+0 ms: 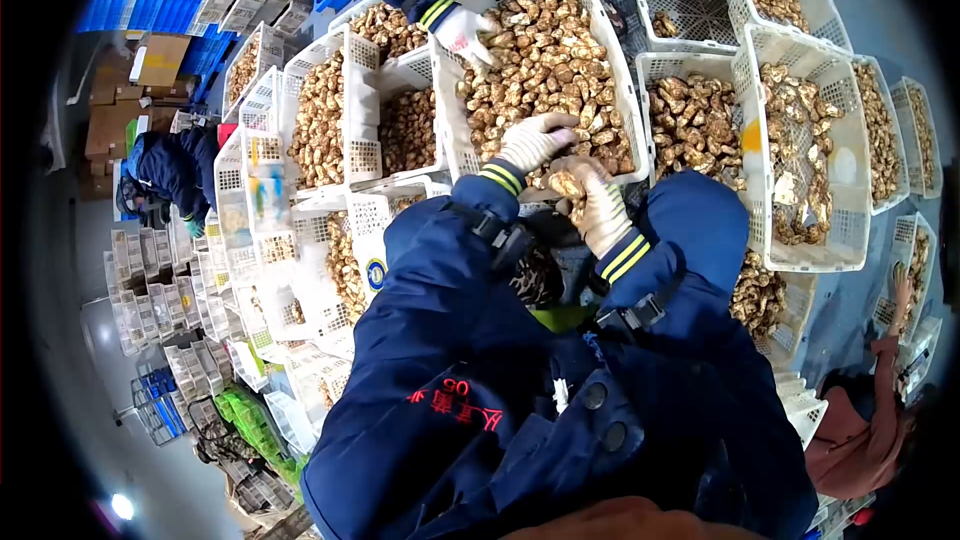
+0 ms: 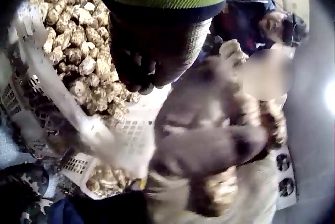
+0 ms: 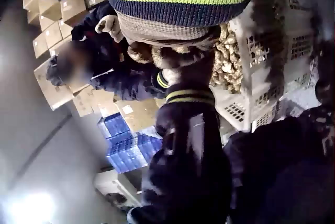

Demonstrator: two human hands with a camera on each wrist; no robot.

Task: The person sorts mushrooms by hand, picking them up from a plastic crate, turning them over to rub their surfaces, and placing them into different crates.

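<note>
Over the near edge of a white crate [image 1: 632, 70] heaped with brown-and-white mushroom-like pieces [image 1: 545, 50], both striped gloved hands are close together. My right hand [image 1: 597, 208] grips several brown pieces [image 1: 568, 190]; brown pieces [image 3: 138, 52] also show under that hand [image 3: 172, 56] in the right wrist view. My left hand [image 1: 535, 143] is just beside it, fingers bent towards the right hand. In the left wrist view the left hand's [image 2: 157, 51] fingertips are in shadow, so whether they hold anything is unclear. Below it is the blurred right hand [image 2: 204, 135] with a piece [image 2: 220, 187].
Another person's gloved hand [image 1: 465, 35] touches the same heap from the far side. Filled white crates flank it, including one tilted crate [image 1: 815, 230] at the right. More people and stacked crates [image 1: 150, 260] are at the left; a person in brown [image 1: 865, 420] is at lower right.
</note>
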